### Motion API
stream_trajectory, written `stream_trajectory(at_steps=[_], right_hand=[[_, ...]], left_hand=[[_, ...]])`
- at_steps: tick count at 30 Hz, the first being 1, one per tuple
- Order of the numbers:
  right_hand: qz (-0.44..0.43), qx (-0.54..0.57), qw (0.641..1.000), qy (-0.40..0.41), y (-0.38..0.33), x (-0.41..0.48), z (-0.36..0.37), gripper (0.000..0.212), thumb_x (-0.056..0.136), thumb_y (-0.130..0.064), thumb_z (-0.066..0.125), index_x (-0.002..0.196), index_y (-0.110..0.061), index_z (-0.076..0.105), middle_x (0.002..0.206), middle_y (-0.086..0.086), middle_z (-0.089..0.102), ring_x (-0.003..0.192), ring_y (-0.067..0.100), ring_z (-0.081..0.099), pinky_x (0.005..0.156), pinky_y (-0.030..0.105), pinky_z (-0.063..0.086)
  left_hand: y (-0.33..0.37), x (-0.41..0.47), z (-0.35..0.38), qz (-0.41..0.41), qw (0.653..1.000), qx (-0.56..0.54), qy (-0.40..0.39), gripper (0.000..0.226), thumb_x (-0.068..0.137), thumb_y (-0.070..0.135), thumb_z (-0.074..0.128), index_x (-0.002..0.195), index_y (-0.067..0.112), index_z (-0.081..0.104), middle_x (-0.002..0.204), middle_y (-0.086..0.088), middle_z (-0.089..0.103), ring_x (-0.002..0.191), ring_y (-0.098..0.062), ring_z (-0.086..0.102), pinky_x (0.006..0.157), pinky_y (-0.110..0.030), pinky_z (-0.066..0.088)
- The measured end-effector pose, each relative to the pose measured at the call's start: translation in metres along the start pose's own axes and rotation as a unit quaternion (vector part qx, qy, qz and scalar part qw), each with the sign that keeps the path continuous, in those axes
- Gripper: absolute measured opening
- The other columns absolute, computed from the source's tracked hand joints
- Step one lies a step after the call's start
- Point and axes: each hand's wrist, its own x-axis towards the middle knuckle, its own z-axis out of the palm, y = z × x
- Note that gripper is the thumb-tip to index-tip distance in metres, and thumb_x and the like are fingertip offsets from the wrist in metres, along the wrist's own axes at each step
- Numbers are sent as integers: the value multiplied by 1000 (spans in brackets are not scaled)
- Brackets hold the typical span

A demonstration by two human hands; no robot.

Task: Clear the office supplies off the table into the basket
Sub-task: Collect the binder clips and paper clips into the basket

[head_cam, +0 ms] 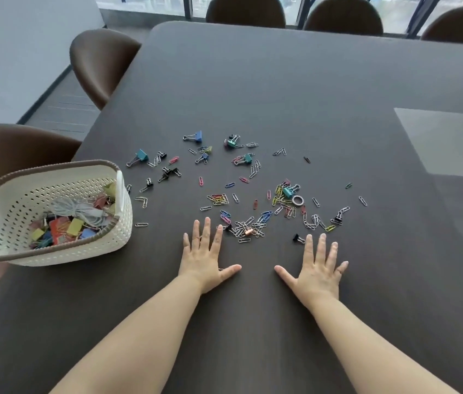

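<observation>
At the table's [281, 81] left edge the white basket [62, 251], already holding clips and a grey cord, overhangs slightly; bare tabletop lies near you. Paper clips [248, 226] and binder clips [142, 156] scatter beyond your left hand [206, 258] and right hand [317, 270], both flat, fingers spread, gripping nothing.

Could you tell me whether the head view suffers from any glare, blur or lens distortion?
Head view: wide-angle bending curves the table edges; a pale reflection patch glares at right; lighting is soft, shadows faint; paper clips and both hands, left hand, right hand, stay reasonably sharp.
</observation>
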Motion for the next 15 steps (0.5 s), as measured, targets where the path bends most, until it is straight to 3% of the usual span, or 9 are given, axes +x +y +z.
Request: stream_trajectory(at_steps=[9, 15], right_hand=[[65, 33, 997, 10, 33, 73, -25, 115, 61, -89, 26, 142, -23, -22, 153, 9, -23, 138, 40, -17, 110, 61, 2], [84, 54, 995, 26, 59, 135, -47, 126, 48, -94, 27, 142, -26, -23, 153, 9, -23, 138, 41, -17, 107, 65, 2]], left_hand=[[18, 78, -32, 25, 999, 1, 37, 86, 80, 76, 19, 135, 29, -29, 151, -4, -28, 135, -32, -31, 112, -54, -7], [26, 135, -51, 19, 998, 15, 54, 93, 57, 87, -3, 128, 36, -36, 152, -1, -27, 134, -33, -32, 107, -62, -3]])
